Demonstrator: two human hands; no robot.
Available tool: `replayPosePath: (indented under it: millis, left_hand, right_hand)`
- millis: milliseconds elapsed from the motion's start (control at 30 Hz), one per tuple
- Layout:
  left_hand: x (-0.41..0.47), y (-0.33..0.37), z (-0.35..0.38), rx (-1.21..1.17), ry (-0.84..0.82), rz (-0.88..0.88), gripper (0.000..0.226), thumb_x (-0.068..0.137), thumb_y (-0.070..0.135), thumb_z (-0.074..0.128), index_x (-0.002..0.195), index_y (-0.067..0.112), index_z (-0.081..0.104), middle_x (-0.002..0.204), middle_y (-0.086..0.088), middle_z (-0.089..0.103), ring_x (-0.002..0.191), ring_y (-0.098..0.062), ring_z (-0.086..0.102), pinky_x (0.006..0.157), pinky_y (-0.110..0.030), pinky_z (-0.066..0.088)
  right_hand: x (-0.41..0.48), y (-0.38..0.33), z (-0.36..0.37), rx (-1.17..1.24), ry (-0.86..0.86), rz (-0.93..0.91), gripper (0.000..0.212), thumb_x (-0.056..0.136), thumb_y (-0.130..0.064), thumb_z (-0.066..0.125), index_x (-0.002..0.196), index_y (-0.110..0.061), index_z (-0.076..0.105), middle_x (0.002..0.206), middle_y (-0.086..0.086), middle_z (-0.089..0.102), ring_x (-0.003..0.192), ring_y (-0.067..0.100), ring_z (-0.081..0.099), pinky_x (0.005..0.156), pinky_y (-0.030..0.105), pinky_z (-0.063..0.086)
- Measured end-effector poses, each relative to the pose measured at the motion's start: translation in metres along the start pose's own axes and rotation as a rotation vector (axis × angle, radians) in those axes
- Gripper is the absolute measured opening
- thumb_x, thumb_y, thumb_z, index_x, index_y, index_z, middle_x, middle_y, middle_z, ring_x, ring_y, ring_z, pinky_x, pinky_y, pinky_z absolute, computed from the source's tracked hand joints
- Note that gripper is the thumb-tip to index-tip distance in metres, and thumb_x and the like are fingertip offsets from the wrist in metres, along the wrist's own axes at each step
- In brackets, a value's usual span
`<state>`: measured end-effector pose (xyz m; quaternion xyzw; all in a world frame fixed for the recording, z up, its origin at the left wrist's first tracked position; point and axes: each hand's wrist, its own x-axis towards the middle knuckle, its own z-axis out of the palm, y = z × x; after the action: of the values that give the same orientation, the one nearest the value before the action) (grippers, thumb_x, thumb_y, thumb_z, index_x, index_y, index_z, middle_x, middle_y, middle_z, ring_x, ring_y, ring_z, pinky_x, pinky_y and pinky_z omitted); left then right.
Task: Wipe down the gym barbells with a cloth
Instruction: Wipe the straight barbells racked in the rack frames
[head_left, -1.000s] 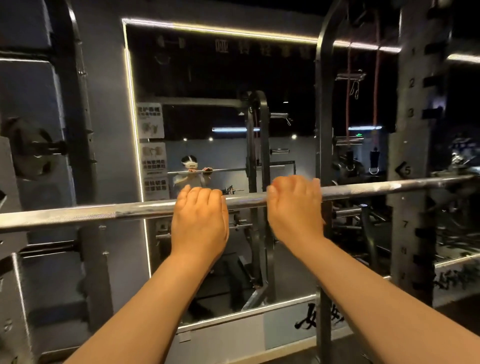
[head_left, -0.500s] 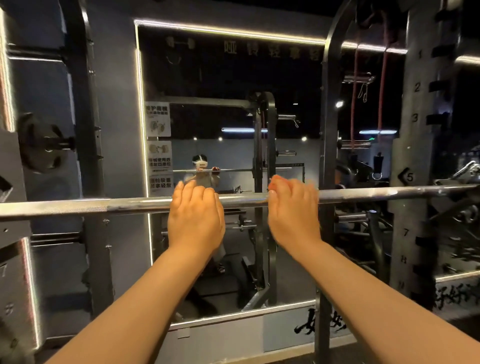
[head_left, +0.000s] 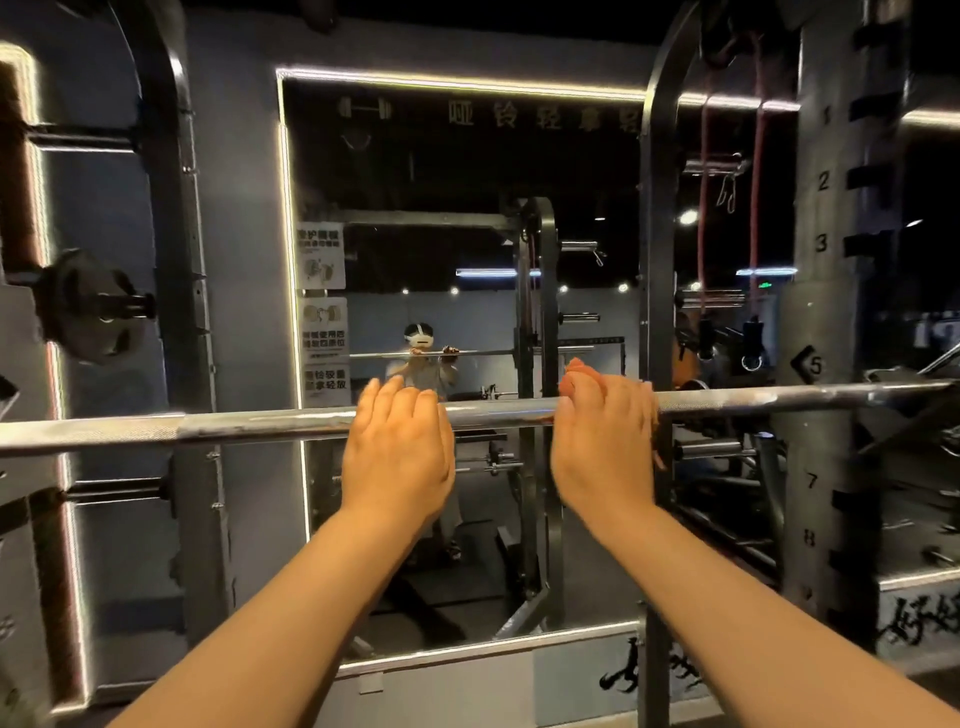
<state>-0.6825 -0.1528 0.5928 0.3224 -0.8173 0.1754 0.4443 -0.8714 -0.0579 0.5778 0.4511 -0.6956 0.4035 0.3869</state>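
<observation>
Nearest, two bare forearms are reaching upward. The left hand (head_left: 397, 457) is curling its fingers over a long, silver, knurled steel barbell (head_left: 260, 423). Just beside it, the right hand (head_left: 602, 441) is gripping the same bar; a reddish patch is peeking out at its edges, possibly the cloth, though I cannot tell. The barbell is spanning the rack, passing its dark grey numbered steel upright (head_left: 826, 312) on the right. Wiping is seemingly only starting mid-bar, leaving both outer stretches. Beyond, a light-edged wall mirror (head_left: 441, 234) is reflecting the person.
</observation>
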Motion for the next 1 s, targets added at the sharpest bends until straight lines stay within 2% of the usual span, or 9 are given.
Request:
replayPosePath:
  millis: [200, 333, 433, 533, 633, 733, 833, 900, 1000]
  left_hand:
    - [0.003, 0.016, 0.008, -0.019, 0.033, 0.013, 0.044, 0.105, 0.027, 0.029, 0.122, 0.011, 0.066, 0.127, -0.01, 0.067, 0.133, -0.03, 0.054, 0.124, -0.048, 0.026]
    - [0.005, 0.012, 0.008, -0.001, 0.018, 0.034, 0.028, 0.103, 0.027, 0.043, 0.114, 0.015, 0.066, 0.114, -0.004, 0.069, 0.117, -0.027, 0.062, 0.12, -0.048, 0.033]
    - [0.01, 0.015, 0.005, 0.009, 0.014, 0.033, 0.021, 0.101, 0.026, 0.045, 0.096, 0.017, 0.064, 0.093, -0.001, 0.067, 0.094, -0.025, 0.064, 0.111, -0.047, 0.042]
    - [0.01, 0.015, 0.005, 0.001, 0.013, 0.028, 0.022, 0.102, 0.025, 0.044, 0.092, 0.019, 0.062, 0.088, 0.001, 0.065, 0.089, -0.024, 0.063, 0.107, -0.046, 0.044]
    - [0.007, 0.014, 0.008, -0.022, 0.048, 0.025, 0.02, 0.102, 0.025, 0.049, 0.104, 0.017, 0.066, 0.1, -0.001, 0.069, 0.099, -0.024, 0.064, 0.109, -0.047, 0.043]
    - [0.006, 0.018, 0.012, -0.016, 0.067, 0.008, 0.019, 0.1, 0.024, 0.052, 0.105, 0.014, 0.067, 0.102, -0.004, 0.07, 0.101, -0.026, 0.064, 0.106, -0.049, 0.046]
    - [0.008, 0.02, 0.013, -0.007, 0.08, -0.007, 0.019, 0.1, 0.023, 0.051, 0.101, 0.013, 0.068, 0.098, -0.005, 0.07, 0.098, -0.027, 0.065, 0.103, -0.051, 0.047]
    - [0.009, 0.019, 0.013, 0.003, 0.076, -0.014, 0.023, 0.101, 0.024, 0.047, 0.102, 0.014, 0.068, 0.099, -0.004, 0.071, 0.099, -0.027, 0.066, 0.105, -0.05, 0.046]
    - [0.008, 0.019, 0.013, 0.019, 0.065, -0.005, 0.027, 0.101, 0.026, 0.042, 0.102, 0.016, 0.067, 0.1, -0.002, 0.07, 0.1, -0.025, 0.065, 0.107, -0.048, 0.045]
  right_hand:
    - [0.006, 0.01, 0.005, -0.007, -0.115, -0.405, 0.047, 0.104, -0.042, 0.037, 0.147, -0.024, 0.038, 0.129, 0.007, 0.054, 0.118, 0.027, 0.051, 0.115, 0.045, 0.035]
    - [0.03, 0.043, -0.015, -0.191, -0.108, -0.318, 0.035, 0.106, -0.04, 0.031, 0.127, -0.029, 0.057, 0.108, -0.007, 0.063, 0.091, 0.017, 0.056, 0.088, 0.037, 0.045]
    - [0.054, 0.031, -0.021, -0.376, -0.348, -0.256, 0.025, 0.106, -0.039, 0.041, 0.116, -0.02, 0.052, 0.102, -0.003, 0.054, 0.083, 0.02, 0.055, 0.071, 0.039, 0.048]
    - [0.06, 0.014, -0.021, -0.379, -0.414, -0.239, 0.021, 0.102, -0.033, 0.056, 0.116, -0.017, 0.053, 0.103, 0.001, 0.056, 0.086, 0.023, 0.06, 0.077, 0.043, 0.053]
    - [0.022, 0.021, -0.009, -0.125, -0.128, -0.283, 0.023, 0.105, -0.034, 0.047, 0.12, -0.021, 0.059, 0.102, -0.008, 0.058, 0.095, 0.017, 0.058, 0.094, 0.04, 0.049]
    - [-0.011, 0.03, -0.003, 0.008, -0.028, -0.283, 0.045, 0.106, -0.036, 0.036, 0.148, -0.02, 0.041, 0.136, 0.006, 0.047, 0.129, 0.026, 0.041, 0.121, 0.051, 0.028]
    - [0.015, 0.029, -0.013, -0.102, -0.158, -0.315, 0.041, 0.107, -0.041, 0.029, 0.138, -0.023, 0.049, 0.121, -0.001, 0.056, 0.112, 0.024, 0.054, 0.106, 0.045, 0.044]
    - [0.043, 0.019, -0.025, -0.275, -0.344, -0.339, 0.025, 0.107, -0.035, 0.041, 0.125, -0.02, 0.05, 0.111, -0.002, 0.057, 0.097, 0.025, 0.062, 0.087, 0.045, 0.052]
    - [0.06, 0.006, -0.033, -0.346, -0.481, -0.231, 0.02, 0.104, -0.024, 0.052, 0.121, -0.014, 0.046, 0.109, 0.006, 0.058, 0.09, 0.029, 0.061, 0.081, 0.046, 0.054]
